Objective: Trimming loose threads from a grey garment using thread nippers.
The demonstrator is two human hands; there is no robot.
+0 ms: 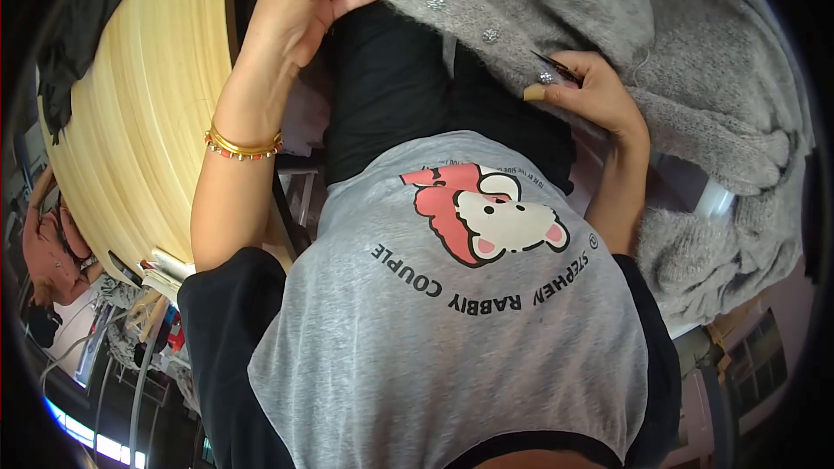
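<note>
A fuzzy grey knit cardigan [608, 26] with small sparkly buttons [491, 35] lies across my lap at the top of the view. My left hand [300, 0] pinches its upper left edge near a button. My right hand [591, 91] grips the cardigan's button edge, thumb beside another shiny button [546, 78], and also holds a thin dark pointed tool [556, 65] that looks like small scissors. A gold and red bracelet [243, 146] circles my left wrist. My grey printed shirt [452, 313] fills the lower middle.
A pale wooden tabletop [148, 122] curves along the left, with a dark cloth [78, 26] on its far end. Cluttered items and a red garment [48, 252] sit at the lower left. More grey knit [712, 260] hangs at the right.
</note>
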